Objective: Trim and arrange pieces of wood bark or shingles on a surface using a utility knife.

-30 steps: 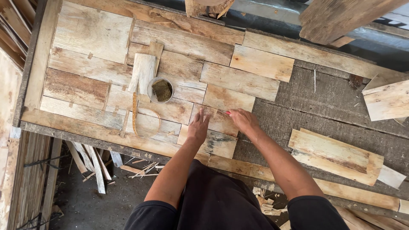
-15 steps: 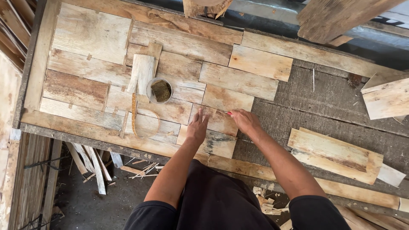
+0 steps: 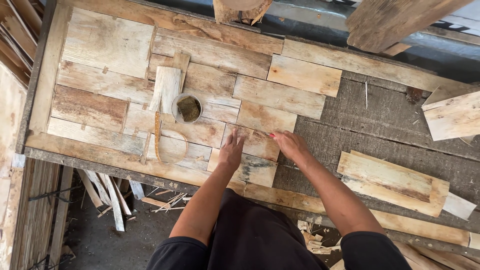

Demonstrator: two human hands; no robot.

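Observation:
I look straight down on a workbench (image 3: 380, 125) covered on its left half with flat pale wood pieces laid edge to edge. My left hand (image 3: 231, 150) lies flat, fingers spread, on a small wood piece (image 3: 255, 142) in the patchwork. My right hand (image 3: 290, 144) presses the right edge of that same piece, fingers together, with something small and red at its fingertips. Neither hand grips anything.
A small round tin (image 3: 187, 108) with dark contents stands left of my hands, beside a short plank (image 3: 166, 89) and a thin stick (image 3: 157, 135). Stacked loose boards (image 3: 390, 181) lie on the right. Another board (image 3: 452, 117) sits far right. Scraps litter the floor (image 3: 115, 200) below.
Both hands stay on the small wood piece, shifting only slightly. The view has barely moved.

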